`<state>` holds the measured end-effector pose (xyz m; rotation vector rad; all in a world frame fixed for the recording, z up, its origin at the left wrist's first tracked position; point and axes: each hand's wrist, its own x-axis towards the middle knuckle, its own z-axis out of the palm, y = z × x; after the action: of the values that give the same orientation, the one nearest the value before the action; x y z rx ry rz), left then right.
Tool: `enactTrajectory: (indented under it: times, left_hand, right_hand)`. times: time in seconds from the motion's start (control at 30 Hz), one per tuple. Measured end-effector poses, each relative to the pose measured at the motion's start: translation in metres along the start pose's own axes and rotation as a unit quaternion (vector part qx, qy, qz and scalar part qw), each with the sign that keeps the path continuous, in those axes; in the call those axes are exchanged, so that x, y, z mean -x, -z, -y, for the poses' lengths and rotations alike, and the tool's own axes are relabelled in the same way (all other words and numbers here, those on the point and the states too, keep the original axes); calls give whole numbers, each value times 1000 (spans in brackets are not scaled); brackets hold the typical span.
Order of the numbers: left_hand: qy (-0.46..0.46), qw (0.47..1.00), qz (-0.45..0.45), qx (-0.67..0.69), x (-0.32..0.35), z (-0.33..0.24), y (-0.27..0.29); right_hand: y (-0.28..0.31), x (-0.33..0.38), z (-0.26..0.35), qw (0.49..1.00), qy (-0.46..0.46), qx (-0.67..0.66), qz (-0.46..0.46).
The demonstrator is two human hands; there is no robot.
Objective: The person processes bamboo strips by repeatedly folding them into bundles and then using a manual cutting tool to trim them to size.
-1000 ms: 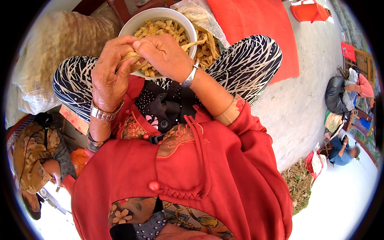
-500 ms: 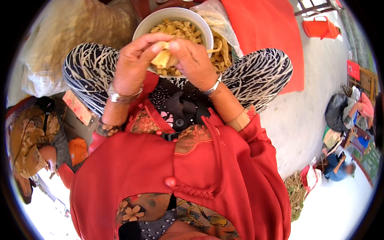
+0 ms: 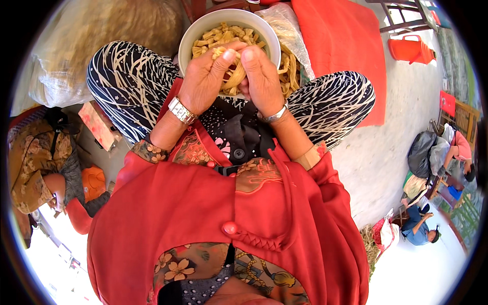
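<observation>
My left hand (image 3: 204, 81) and my right hand (image 3: 263, 79) meet over the near side of a white bowl (image 3: 275, 44). Both are closed, thumbs up and side by side, around a yellowish dried strip (image 3: 235, 77). It bends between them, and the fingers beneath are partly hidden. Short pieces of the same yellow-brown stuff (image 3: 223, 34) fill much of the bowl. Longer strips (image 3: 288, 71) lie just right of the bowl, by a clear plastic bag (image 3: 285, 26).
A big stuffed translucent sack (image 3: 101, 46) stands at the left. Red cloth (image 3: 340, 56) covers the ground on the right, with a red plastic container (image 3: 410, 49) beyond. Other people sit at the left edge and far right, near a black bag (image 3: 423, 150).
My hands have turned and drawn closer together, thumbs now side by side. The strip's end that stuck out to the right no longer shows. The whole view has shifted slightly.
</observation>
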<state>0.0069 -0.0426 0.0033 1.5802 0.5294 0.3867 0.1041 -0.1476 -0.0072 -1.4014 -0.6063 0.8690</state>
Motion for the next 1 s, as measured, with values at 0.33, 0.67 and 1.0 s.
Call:
enactTrajectory:
  times: [0.33, 0.67, 1.0]
  left_hand:
    - [184, 882, 184, 392, 0, 9, 11]
    - [149, 763, 193, 598, -5, 27, 30]
    - [177, 909, 57, 372, -10, 11, 21]
  right_hand:
    - [10, 4, -9, 992, 94, 67, -52]
    - [43, 34, -12, 981, 36, 135, -133]
    - [41, 29, -15, 978, 30, 186, -91]
